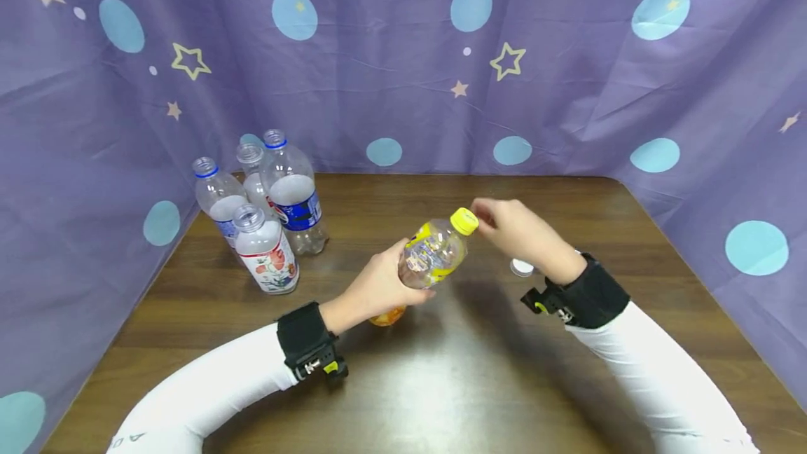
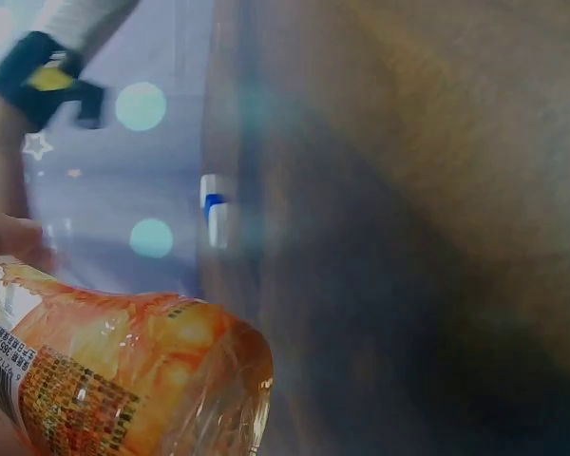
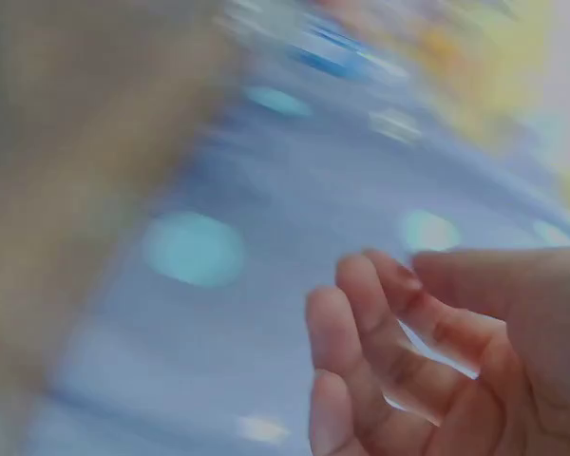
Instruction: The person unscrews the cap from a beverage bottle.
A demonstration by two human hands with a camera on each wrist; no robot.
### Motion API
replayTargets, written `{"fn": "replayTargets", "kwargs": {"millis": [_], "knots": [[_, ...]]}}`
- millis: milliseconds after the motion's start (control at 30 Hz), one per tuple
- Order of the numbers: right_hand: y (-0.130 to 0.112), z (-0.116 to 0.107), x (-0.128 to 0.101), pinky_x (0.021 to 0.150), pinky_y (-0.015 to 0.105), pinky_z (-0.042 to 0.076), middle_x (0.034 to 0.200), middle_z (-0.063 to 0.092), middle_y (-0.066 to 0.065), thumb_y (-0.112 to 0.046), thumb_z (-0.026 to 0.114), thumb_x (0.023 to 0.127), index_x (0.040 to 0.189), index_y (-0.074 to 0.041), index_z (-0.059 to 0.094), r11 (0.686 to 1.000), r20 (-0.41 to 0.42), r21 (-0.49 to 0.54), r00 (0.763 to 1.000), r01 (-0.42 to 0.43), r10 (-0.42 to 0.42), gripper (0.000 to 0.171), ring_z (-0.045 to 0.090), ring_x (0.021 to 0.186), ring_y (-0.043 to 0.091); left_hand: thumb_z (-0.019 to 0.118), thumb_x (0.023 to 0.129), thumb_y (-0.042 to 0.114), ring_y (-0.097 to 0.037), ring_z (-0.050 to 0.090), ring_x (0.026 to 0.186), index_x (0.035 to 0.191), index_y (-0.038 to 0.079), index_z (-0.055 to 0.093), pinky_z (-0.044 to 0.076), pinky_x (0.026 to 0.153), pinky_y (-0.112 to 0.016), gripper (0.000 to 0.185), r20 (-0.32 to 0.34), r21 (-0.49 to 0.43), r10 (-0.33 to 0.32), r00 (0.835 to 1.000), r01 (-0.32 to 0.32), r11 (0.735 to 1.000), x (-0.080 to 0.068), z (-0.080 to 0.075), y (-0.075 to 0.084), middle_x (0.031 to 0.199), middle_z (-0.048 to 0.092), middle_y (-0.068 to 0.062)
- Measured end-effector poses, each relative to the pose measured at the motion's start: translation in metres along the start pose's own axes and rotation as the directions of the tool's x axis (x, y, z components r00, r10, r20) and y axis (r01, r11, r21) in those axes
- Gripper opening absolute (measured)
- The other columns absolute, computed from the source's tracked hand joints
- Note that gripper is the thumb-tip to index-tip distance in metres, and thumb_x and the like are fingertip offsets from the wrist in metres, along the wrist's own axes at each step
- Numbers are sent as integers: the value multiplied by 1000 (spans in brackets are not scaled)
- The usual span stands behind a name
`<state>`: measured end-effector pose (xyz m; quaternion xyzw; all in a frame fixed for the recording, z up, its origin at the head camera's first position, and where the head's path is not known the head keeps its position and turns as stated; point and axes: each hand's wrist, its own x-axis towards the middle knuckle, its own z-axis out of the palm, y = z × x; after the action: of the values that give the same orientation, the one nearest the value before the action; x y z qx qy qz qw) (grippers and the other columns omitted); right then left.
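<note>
Your left hand (image 1: 378, 286) is gripping the yellow-labelled bottle (image 1: 431, 254) around its lower body, holding it tilted above the brown surface (image 1: 479, 370), neck pointing up and right. Your right hand (image 1: 517, 233) is meeting the yellow cap (image 1: 464, 221) with its fingertips; the right wrist view, blurred, is showing fingers loosely curled, so grip on the cap cannot be confirmed. Four uncapped clear bottles (image 1: 265, 209) are standing at far left. A white cap (image 1: 522, 268) is lying beside your right wrist.
</note>
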<state>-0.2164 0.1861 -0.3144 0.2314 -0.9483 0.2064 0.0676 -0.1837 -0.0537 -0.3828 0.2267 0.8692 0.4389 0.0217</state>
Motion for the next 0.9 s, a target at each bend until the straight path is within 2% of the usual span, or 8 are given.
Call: {"fn": "replayTargets", "kwargs": {"millis": [100,167,300,433,533,667,767,900], "knots": [[-27,-36,6,57,33,39,69,54,0,-32,46,102,87,-14,60,1000,-152,-29,988,4,-8,27,48,61,16,85,68,29,-11,64,87,118,17,55,52,79,-35,59,-35,-5,-6,999,6,1000,2,-6,0,99,68,4],[-45,-48,5,54,33,38,67,53,-1,-46,41,101,83,-18,57,997,-220,-75,976,-17,0,37,49,59,16,85,68,28,-11,64,87,119,18,55,52,79,-35,61,-48,-10,-12,999,11,1000,3,-10,2,100,68,4],[-68,-38,4,44,35,35,57,48,0,-61,37,97,74,-18,53,973,-254,-221,967,-63,5,51,49,52,20,85,68,29,-11,64,87,121,18,53,52,79,-36,62,-50,-11,-22,998,22,1000,2,-15,4,100,68,4],[-69,-12,5,40,42,40,59,58,6,-49,38,98,77,-16,63,954,-287,-286,958,-89,3,47,57,52,28,84,68,31,-10,64,84,118,17,54,52,77,-33,60,-40,29,-39,998,40,999,1,-15,4,97,68,4],[-62,2,4,42,46,43,59,59,7,-37,39,96,72,-15,65,954,-331,-286,944,-89,-11,42,59,53,30,84,67,30,-10,63,81,113,17,56,52,75,-32,55,-33,65,-50,998,52,997,1,-12,2,92,68,4],[-50,12,2,41,43,42,50,46,2,-31,38,94,54,-16,49,963,-335,-258,942,-81,-10,44,52,48,25,84,65,30,-11,61,77,107,16,56,51,72,-31,52,-19,101,-51,999,53,994,4,-7,-4,87,66,4],[-44,17,0,41,42,41,49,42,1,-30,38,94,51,-17,43,967,-321,-238,947,-92,11,45,49,47,24,84,65,30,-11,61,76,105,15,57,51,71,-31,51,-8,112,-45,999,46,993,4,-3,-6,86,66,4],[-41,20,-2,41,41,40,49,43,1,-31,38,94,51,-17,42,968,-321,-232,947,-97,18,45,49,47,24,84,65,28,-11,61,77,105,14,57,51,71,-31,50,1,110,-40,999,40,993,5,-2,-7,87,65,3]]}}
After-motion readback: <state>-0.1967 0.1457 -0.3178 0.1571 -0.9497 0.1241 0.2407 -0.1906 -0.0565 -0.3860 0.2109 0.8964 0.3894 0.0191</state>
